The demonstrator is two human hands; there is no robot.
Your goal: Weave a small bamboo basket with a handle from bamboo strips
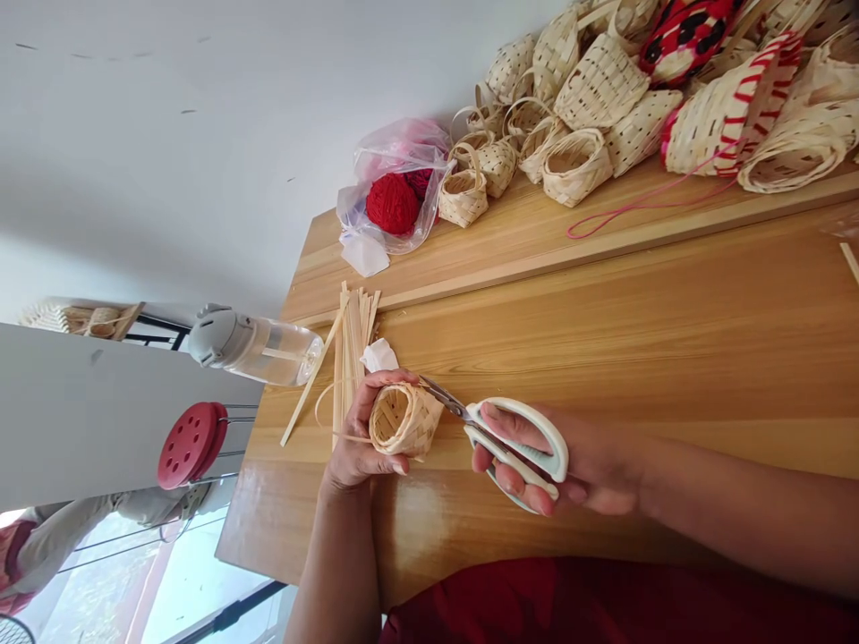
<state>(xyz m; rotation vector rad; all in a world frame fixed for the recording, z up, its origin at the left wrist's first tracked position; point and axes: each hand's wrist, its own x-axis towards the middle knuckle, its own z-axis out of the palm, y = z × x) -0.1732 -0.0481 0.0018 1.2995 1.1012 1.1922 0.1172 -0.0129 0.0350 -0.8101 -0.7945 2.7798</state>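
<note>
My left hand is wrapped round a small woven basket, its round opening tilted toward me. A thin strip sticks out from the basket past the fingers on the left. In my right hand is a pair of scissors with white handles, thumb through one loop and fingers through the other. The blade tips meet the basket's upper right edge, close to my left fingertips; whether a strip lies between them is too small to tell. Behind my left hand lies a bundle of flat pale strips beside a crumpled white scrap.
A clear water bottle is at the table's left edge. Red yarn balls sit in a plastic bag at the back, near several finished woven baskets. A pink cord trails from them. Red stools stand beyond the table.
</note>
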